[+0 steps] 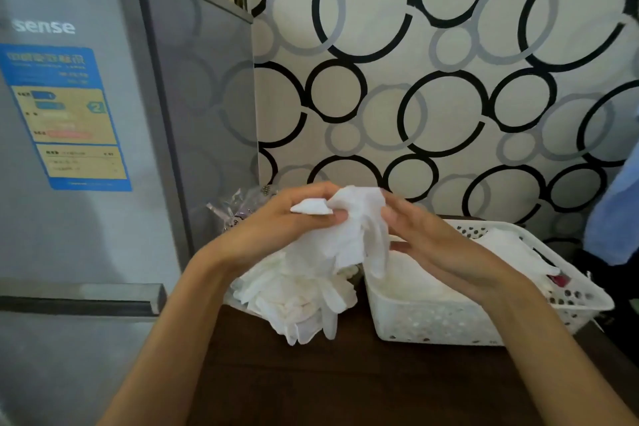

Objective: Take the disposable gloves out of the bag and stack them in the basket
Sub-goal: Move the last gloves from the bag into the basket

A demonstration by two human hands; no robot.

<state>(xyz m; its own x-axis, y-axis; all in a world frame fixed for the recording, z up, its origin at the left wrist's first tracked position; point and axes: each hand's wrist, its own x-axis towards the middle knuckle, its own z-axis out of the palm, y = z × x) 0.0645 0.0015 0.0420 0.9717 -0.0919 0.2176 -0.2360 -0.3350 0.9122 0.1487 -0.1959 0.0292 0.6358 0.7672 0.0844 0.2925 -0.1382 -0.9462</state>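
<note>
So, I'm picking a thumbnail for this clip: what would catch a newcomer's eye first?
First, the white glove held up at centre frame, pinched by the left hand with the right hand against it. Next, the wallpaper of bold black and grey rings behind. Below lie the loose glove pile on the dark table and the white perforated basket to its right.

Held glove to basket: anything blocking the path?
Nothing visible does. The left hand and right hand hold the white glove up just above the left end of the white basket, whose top is open; gloves already lie inside.
</note>
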